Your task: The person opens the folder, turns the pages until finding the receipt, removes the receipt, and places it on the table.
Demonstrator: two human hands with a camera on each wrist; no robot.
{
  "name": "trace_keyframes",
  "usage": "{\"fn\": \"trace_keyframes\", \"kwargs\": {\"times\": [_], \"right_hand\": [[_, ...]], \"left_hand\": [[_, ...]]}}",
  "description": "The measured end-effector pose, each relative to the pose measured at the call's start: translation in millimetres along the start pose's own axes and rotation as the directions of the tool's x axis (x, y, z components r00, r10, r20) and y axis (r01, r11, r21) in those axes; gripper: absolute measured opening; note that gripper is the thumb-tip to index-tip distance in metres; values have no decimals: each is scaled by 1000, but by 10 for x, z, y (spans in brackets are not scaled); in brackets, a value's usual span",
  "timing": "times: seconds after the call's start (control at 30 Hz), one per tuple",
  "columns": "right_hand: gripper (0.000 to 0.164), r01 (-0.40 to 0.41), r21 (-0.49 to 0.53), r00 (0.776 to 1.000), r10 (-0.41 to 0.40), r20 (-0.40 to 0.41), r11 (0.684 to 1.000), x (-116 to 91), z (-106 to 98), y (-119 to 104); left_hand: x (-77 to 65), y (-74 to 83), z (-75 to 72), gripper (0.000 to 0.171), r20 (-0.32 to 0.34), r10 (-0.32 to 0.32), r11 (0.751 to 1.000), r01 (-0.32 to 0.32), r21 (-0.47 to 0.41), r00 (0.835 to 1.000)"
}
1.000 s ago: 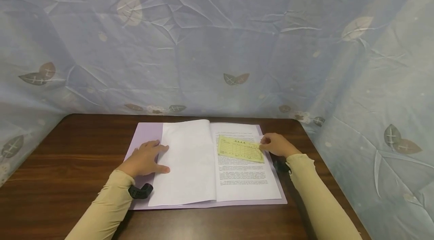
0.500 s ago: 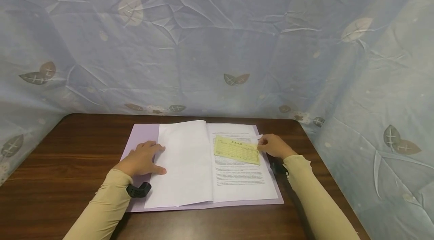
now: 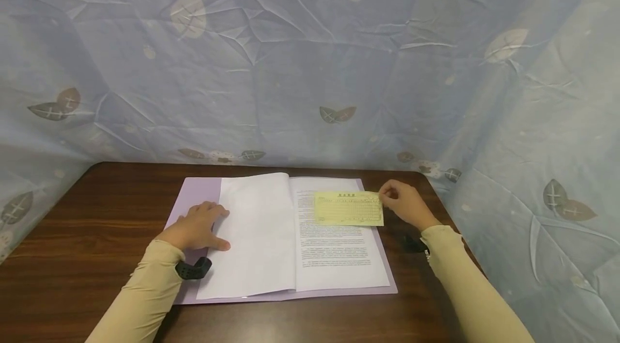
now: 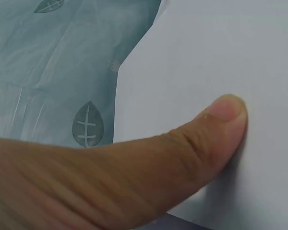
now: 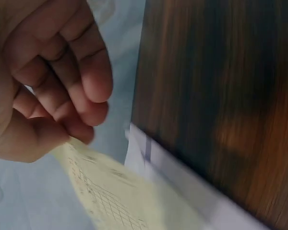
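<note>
A purple folder (image 3: 197,190) lies spread on the table, with white pages inside it. My left hand (image 3: 196,226) rests with spread fingers on the blank left page (image 3: 259,240); its thumb (image 4: 201,139) touches the paper in the left wrist view. Over the printed right page (image 3: 334,265) is a yellow receipt slip (image 3: 346,208) with a printed grid. My right hand (image 3: 407,204) pinches the slip's right end between thumb and fingertips, and in the right wrist view the slip (image 5: 110,191) hangs from those fingertips.
The folder stands on a dark brown wooden table (image 3: 97,224). A pale blue curtain (image 3: 290,74) with leaf patterns hangs behind the table and at its right side. Black wristbands (image 3: 194,268) sit at both wrists.
My right hand has moved up and to the right with the yellow slip, which has turned level. The folder has shifted slightly left, together with my left hand.
</note>
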State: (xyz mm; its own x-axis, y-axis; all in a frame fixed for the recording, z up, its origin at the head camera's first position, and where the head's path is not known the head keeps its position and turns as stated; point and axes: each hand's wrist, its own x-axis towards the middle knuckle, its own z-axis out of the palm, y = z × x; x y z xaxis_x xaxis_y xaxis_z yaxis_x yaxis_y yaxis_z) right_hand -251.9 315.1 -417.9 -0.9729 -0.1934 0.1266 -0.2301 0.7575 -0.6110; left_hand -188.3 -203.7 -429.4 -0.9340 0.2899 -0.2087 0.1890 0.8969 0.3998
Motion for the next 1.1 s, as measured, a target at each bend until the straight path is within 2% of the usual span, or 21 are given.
{"fn": "trace_keyframes", "kwargs": {"times": [0.1,0.27,0.5,0.6,0.83,0.97,1.1], "right_hand": [[5,19,-14,999,-20,-34,1000,-15,-156,103],[8,49,-40,998,-50,-43,998,-55,-425,307],[10,-4,-114,1000,3,-14,993,-103,-672,515],[11,-8,-136,1000,8,-1,991,-108,-721,580],[9,-28,-276,1000,28,-2,961,-131,-768,774],[12,-53,-277,999,52,-13,959,-140,-770,871],[22,-100,-276,995,91,-43,956,-144,-741,940]], "left_hand": [[-6,1,-5,95,0,-7,1000,7,-1,1000],[-30,-15,-14,93,-4,-1,1000,1,6,1000],[-77,-47,-12,90,-12,10,1000,-10,6,1000],[-91,-56,-16,90,-13,9,1000,-9,1,1000],[-151,4,-31,89,-3,18,1000,-18,-12,1000],[-139,34,-36,89,-3,25,1000,-25,-8,1000],[-102,51,-37,90,-10,34,999,-34,7,999]]}}
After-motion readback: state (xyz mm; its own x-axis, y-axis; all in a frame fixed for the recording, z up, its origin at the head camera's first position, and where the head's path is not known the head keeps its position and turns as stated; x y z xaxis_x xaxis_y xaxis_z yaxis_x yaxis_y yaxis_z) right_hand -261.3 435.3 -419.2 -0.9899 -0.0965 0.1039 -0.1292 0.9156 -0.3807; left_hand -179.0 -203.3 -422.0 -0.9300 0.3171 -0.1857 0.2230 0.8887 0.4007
